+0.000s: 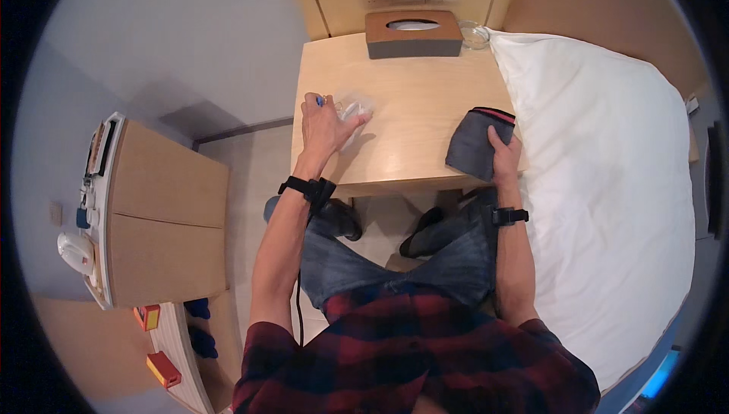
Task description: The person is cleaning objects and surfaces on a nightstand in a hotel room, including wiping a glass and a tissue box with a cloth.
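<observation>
Over the left part of a pale wooden table (410,89), my left hand (327,129) has its thumb and fingers around a crumpled clear plastic bag (354,107). A small blue item (319,100) and some thin gold-coloured loops show at the fingertips; what they are is too small to tell. Near the table's right front corner, my right hand (506,155) grips a dark grey fabric pouch (471,143) with a black rim and pinkish-red lining at its top edge. The thumb lies on the pouch's upper face, and the other fingers are mostly hidden beneath it.
A brown-topped tissue box (413,35) and a clear glass dish (474,35) stand at the table's back edge. White bedding (603,197) borders the table on the right. A cabinet (168,209) bearing a white kettle (76,253) is on the left.
</observation>
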The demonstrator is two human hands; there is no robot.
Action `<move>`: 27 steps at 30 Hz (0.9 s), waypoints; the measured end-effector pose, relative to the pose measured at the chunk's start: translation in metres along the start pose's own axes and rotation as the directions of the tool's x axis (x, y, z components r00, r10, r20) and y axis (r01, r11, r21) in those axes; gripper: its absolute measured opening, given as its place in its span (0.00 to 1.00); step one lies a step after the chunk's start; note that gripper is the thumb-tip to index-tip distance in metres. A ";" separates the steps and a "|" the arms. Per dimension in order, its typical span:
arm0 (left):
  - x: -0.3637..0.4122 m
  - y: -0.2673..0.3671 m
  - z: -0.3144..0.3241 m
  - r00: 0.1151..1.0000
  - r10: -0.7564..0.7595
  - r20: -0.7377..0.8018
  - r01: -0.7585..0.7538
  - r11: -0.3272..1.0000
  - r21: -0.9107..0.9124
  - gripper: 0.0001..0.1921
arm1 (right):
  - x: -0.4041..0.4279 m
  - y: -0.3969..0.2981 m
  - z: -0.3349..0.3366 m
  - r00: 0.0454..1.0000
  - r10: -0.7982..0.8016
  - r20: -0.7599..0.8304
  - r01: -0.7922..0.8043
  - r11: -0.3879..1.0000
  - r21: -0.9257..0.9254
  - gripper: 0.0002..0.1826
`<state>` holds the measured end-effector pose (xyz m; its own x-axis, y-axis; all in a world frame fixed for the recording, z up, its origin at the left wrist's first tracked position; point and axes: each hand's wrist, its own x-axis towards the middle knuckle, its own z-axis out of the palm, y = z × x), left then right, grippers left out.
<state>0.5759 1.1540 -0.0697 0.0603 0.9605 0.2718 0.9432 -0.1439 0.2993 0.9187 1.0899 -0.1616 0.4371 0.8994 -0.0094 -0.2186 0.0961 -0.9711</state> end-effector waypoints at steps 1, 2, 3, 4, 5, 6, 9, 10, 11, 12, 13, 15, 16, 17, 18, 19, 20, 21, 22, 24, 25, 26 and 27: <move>-0.001 0.005 0.001 0.998 0.029 0.058 -0.033 0.997 0.064 0.42 | 0.000 0.000 -0.001 0.999 -0.036 0.007 0.037 0.999 -0.029 0.12; -0.004 0.008 0.002 0.992 0.064 0.107 -0.076 0.991 0.110 0.44 | 0.000 0.001 -0.002 0.999 -0.043 -0.012 0.043 0.998 -0.056 0.12; -0.009 0.011 0.003 0.991 0.060 0.118 -0.075 0.989 0.128 0.44 | 0.000 0.001 -0.002 0.997 -0.073 0.010 0.074 0.996 -0.054 0.12; -0.014 0.012 0.005 0.995 0.067 0.079 -0.081 0.976 0.202 0.44 | 0.000 0.001 -0.002 0.998 -0.060 0.016 0.060 0.997 -0.038 0.12; -0.019 0.012 0.009 0.994 0.089 0.060 -0.102 0.957 0.271 0.43 | -0.001 0.002 -0.002 0.999 -0.049 0.017 0.049 0.999 0.000 0.13; -0.020 0.010 0.013 0.996 0.076 0.043 -0.085 0.957 0.276 0.43 | -0.001 0.002 -0.001 0.999 -0.043 0.020 0.043 0.999 -0.021 0.13; -0.015 -0.002 0.025 0.997 -0.033 0.074 0.019 0.984 0.178 0.42 | -0.003 -0.004 0.001 0.997 -0.074 -0.001 0.074 0.994 -0.077 0.13; -0.013 -0.008 0.028 0.997 -0.039 0.069 0.029 0.990 0.137 0.40 | -0.002 -0.010 0.001 1.000 0.019 0.004 -0.019 0.999 -0.027 0.13; -0.012 -0.016 0.029 0.998 -0.031 0.060 0.027 0.997 0.078 0.38 | 0.000 -0.017 0.000 0.993 0.117 -0.011 -0.117 0.993 0.015 0.13; -0.013 -0.025 0.029 0.996 -0.047 0.072 0.040 0.995 0.088 0.38 | 0.003 -0.027 -0.003 0.994 0.113 0.008 -0.113 0.993 0.015 0.13; -0.016 -0.034 0.026 0.998 -0.026 -0.063 0.027 1.000 0.005 0.36 | 0.009 -0.039 -0.006 0.993 0.115 -0.018 -0.112 0.988 0.104 0.14; -0.026 -0.050 0.016 0.975 -0.198 -0.100 0.132 0.880 -0.456 0.30 | 0.020 -0.065 -0.016 0.999 -0.007 -0.046 0.018 0.971 0.237 0.17; -0.040 -0.060 0.006 0.949 -0.308 0.075 0.255 0.601 -0.757 0.27 | 0.025 -0.079 -0.024 0.997 -0.066 -0.044 0.070 0.994 0.087 0.17; -0.053 -0.069 -0.003 0.935 -0.338 0.110 0.251 0.408 -0.878 0.25 | 0.030 -0.089 -0.029 0.987 -0.158 -0.023 0.157 0.985 -0.069 0.18; -0.066 -0.073 -0.008 0.925 -0.347 0.154 0.221 0.162 -0.962 0.24 | 0.037 -0.091 -0.027 0.984 -0.179 0.020 0.172 0.895 -0.412 0.17; -0.079 -0.074 -0.010 0.921 -0.355 0.160 0.230 0.163 -0.960 0.24 | 0.038 -0.091 -0.025 0.971 -0.235 0.050 0.202 0.684 -0.701 0.17; -0.094 -0.073 -0.010 0.903 -0.401 0.155 0.167 -0.007 -0.986 0.25 | 0.033 -0.084 -0.021 0.926 -0.320 0.200 0.339 0.471 -0.815 0.22; -0.109 -0.071 -0.009 0.892 -0.425 0.155 0.083 -0.183 -0.980 0.25 | 0.029 -0.072 -0.010 0.896 -0.293 0.335 0.427 0.353 -0.832 0.27; -0.122 -0.070 -0.007 0.874 -0.457 0.165 0.091 -0.180 -0.979 0.25 | 0.022 -0.057 0.002 0.924 -0.087 0.373 0.378 0.364 -0.851 0.31; -0.147 -0.068 -0.003 0.875 -0.452 0.171 0.010 -0.337 -0.941 0.27 | -0.016 -0.016 0.032 0.926 -0.017 0.377 0.361 -0.250 -0.898 0.36; -0.158 -0.068 -0.001 0.857 -0.483 0.180 0.011 -0.331 -0.943 0.27 | -0.029 -0.009 0.037 0.910 -0.084 0.406 0.386 -0.187 -0.903 0.37; -0.169 -0.069 0.000 0.861 -0.480 0.170 0.003 -0.330 -0.944 0.29 | -0.034 -0.002 0.048 0.894 -0.103 0.436 0.423 -0.128 -0.897 0.38; -0.177 -0.070 0.001 0.841 -0.503 0.200 0.022 -0.337 -0.941 0.30 | -0.038 0.003 0.061 0.889 -0.133 0.438 0.424 -0.124 -0.897 0.38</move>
<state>0.4994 0.9947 -0.1400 -0.3585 0.9277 -0.1046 -0.6243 -0.1549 0.7657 0.8479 1.0824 -0.1499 0.0351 0.9737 0.2251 0.9951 -0.0133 -0.0979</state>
